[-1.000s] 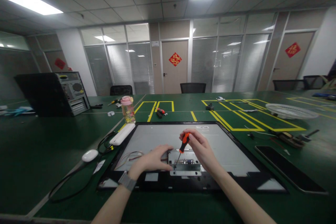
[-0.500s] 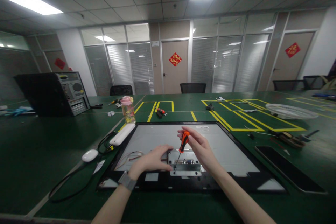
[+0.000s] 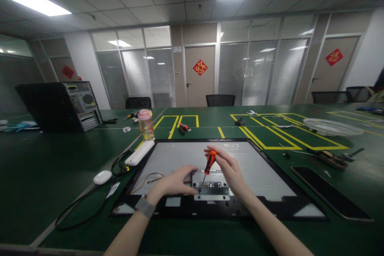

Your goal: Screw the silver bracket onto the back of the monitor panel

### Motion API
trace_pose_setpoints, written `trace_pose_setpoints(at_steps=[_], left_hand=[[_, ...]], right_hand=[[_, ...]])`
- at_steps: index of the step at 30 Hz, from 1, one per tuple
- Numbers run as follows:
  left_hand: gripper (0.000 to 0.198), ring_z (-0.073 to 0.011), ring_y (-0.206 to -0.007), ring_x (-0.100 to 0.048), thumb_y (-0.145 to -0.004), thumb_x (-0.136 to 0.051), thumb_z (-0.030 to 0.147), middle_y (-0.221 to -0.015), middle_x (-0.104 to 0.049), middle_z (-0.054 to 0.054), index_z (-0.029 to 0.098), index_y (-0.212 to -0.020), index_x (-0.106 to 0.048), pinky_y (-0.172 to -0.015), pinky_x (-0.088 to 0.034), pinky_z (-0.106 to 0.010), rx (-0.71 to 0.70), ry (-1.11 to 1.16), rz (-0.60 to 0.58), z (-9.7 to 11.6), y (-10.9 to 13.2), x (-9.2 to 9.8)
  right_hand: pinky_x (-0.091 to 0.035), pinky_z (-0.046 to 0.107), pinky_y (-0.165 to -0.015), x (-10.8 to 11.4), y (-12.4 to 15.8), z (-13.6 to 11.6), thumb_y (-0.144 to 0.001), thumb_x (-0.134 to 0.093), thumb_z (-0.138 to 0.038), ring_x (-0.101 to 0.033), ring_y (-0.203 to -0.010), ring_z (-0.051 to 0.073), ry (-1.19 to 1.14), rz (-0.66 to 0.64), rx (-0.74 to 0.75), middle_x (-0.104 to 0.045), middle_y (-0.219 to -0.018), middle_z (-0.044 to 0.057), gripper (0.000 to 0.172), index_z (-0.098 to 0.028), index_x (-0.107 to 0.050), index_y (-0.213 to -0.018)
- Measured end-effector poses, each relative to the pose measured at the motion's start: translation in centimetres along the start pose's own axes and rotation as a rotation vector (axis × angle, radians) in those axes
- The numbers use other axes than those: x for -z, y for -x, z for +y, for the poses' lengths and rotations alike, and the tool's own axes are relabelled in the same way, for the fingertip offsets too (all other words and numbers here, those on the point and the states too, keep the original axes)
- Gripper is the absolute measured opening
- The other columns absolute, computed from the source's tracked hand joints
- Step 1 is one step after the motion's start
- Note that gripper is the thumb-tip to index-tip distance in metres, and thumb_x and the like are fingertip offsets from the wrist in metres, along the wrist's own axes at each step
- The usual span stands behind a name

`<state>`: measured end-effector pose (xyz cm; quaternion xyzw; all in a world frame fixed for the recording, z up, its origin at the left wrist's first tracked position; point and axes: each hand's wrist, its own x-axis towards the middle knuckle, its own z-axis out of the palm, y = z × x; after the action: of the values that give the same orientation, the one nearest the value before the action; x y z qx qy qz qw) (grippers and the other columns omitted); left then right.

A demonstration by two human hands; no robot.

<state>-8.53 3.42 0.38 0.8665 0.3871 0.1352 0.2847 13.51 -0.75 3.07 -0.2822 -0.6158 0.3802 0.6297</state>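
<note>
A monitor lies face down on the green table, its grey metal back panel [image 3: 177, 156] framed in black. Near its front edge sits a small metal circuit-board cover [image 3: 212, 187]. My right hand [image 3: 225, 167] pinches the orange handle of a small screwdriver [image 3: 207, 168], whose tip rests on the cover's left part. My left hand [image 3: 174, 183] lies on the panel just left of the cover, fingers curled and pressing at the cover's edge beside the screwdriver tip. A grey watch is on my left wrist.
A white power adapter [image 3: 140, 153], a white mouse [image 3: 102, 177] and black cables lie left of the monitor. A pink-capped bottle [image 3: 146, 125] stands behind them. An open computer case [image 3: 64, 106] is far left. A dark panel [image 3: 330, 198] and tools lie right.
My right hand's fingers have shifted slightly on the screwdriver handle, which stays on the same spot. My left hand has not moved.
</note>
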Motion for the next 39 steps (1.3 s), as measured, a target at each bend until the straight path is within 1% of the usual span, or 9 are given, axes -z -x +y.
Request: trace_pose_setpoints(at_steps=[3, 8, 14, 19, 24, 28, 33, 36, 39], left_hand=[[0.074, -0.0301, -0.125, -0.044, -0.067, -0.077, 0.036, -0.135, -0.049, -0.009, 0.024, -0.134, -0.047, -0.106, -0.033, -0.04, 0.0, 0.007, 0.003, 0.13, 0.02, 0.06], [0.075, -0.03, -0.124, -0.045, -0.067, -0.077, 0.037, -0.133, -0.051, -0.008, 0.025, -0.134, -0.046, -0.105, -0.035, -0.04, 0.001, 0.001, -0.009, 0.25, 0.06, 0.16], [0.073, -0.0298, -0.123, -0.045, -0.067, -0.077, 0.035, -0.134, -0.05, -0.008, 0.025, -0.134, -0.046, -0.105, -0.035, -0.04, -0.009, 0.001, -0.002, 0.36, 0.11, 0.16], [0.073, -0.0301, -0.122, -0.046, -0.066, -0.078, 0.035, -0.132, -0.052, -0.008, 0.025, -0.132, -0.048, -0.104, -0.036, -0.04, -0.003, -0.005, 0.001, 0.19, 0.04, 0.07], [0.076, -0.0301, -0.122, -0.046, -0.066, -0.078, 0.035, -0.133, -0.051, -0.008, 0.025, -0.134, -0.046, -0.105, -0.035, -0.04, -0.005, -0.002, 0.004, -0.06, -0.03, -0.03], [0.078, -0.0301, -0.124, -0.045, -0.066, -0.078, 0.037, -0.134, -0.05, -0.008, 0.026, -0.135, -0.045, -0.106, -0.034, -0.04, -0.004, 0.014, 0.008, -0.21, -0.01, -0.07], [0.077, -0.0304, -0.123, -0.046, -0.066, -0.077, 0.039, -0.134, -0.05, -0.008, 0.025, -0.135, -0.045, -0.105, -0.034, -0.041, -0.003, 0.014, 0.006, -0.15, 0.06, -0.01], [0.075, -0.0299, -0.122, -0.046, -0.066, -0.077, 0.038, -0.133, -0.051, -0.009, 0.025, -0.133, -0.047, -0.105, -0.035, -0.041, -0.006, 0.017, 0.01, -0.04, 0.06, 0.02], [0.073, -0.0303, -0.123, -0.046, -0.067, -0.077, 0.037, -0.134, -0.05, -0.009, 0.025, -0.133, -0.047, -0.105, -0.034, -0.041, -0.007, 0.012, 0.007, -0.01, 0.04, 0.04]], right_hand=[[-0.048, 0.042, -0.087, -0.17, 0.07, -0.14, -0.086, -0.058, -0.043, -0.066, -0.089, 0.024, -0.006, -0.015, -0.009, -0.071, -0.097, 0.007, 0.033, -0.025, -0.068, -0.112], [-0.051, 0.032, -0.073, -0.34, 0.07, -0.02, -0.079, -0.069, -0.038, -0.063, -0.077, 0.019, 0.073, 0.016, 0.066, -0.064, -0.088, 0.003, 0.024, -0.026, -0.071, -0.1], [-0.046, 0.041, -0.091, -0.06, 0.12, 0.01, -0.089, -0.055, -0.042, -0.064, -0.093, 0.023, 0.077, -0.019, 0.049, -0.068, -0.098, 0.005, 0.032, -0.028, -0.067, -0.115], [-0.052, 0.033, -0.074, -0.24, 0.09, -0.23, -0.08, -0.068, -0.039, -0.065, -0.077, 0.02, 0.002, -0.026, 0.004, -0.067, -0.082, 0.002, 0.023, -0.026, -0.072, -0.099], [-0.05, 0.027, -0.062, -0.26, 0.03, -0.02, -0.074, -0.074, -0.033, -0.063, -0.069, 0.016, -0.08, -0.043, -0.013, -0.059, -0.083, 0.0, 0.015, -0.024, -0.07, -0.086], [-0.051, 0.029, -0.064, -0.03, 0.04, 0.21, -0.078, -0.07, -0.033, -0.064, -0.072, 0.017, -0.111, -0.07, -0.014, -0.058, -0.082, 0.001, 0.013, -0.023, -0.07, -0.086], [-0.052, 0.035, -0.075, 0.14, 0.02, 0.32, -0.087, -0.06, -0.038, -0.063, -0.071, 0.017, -0.13, -0.115, -0.043, -0.066, -0.085, 0.003, 0.028, -0.026, -0.065, -0.112], [-0.051, 0.037, -0.079, 0.05, 0.04, 0.38, -0.09, -0.056, -0.039, -0.063, -0.068, 0.016, -0.147, -0.12, -0.038, -0.068, -0.093, 0.004, 0.026, -0.025, -0.064, -0.11], [-0.052, 0.035, -0.075, -0.09, 0.08, 0.48, -0.089, -0.057, -0.041, -0.064, -0.069, 0.017, -0.155, -0.111, -0.035, -0.068, -0.092, 0.005, 0.023, -0.025, -0.067, -0.102]])
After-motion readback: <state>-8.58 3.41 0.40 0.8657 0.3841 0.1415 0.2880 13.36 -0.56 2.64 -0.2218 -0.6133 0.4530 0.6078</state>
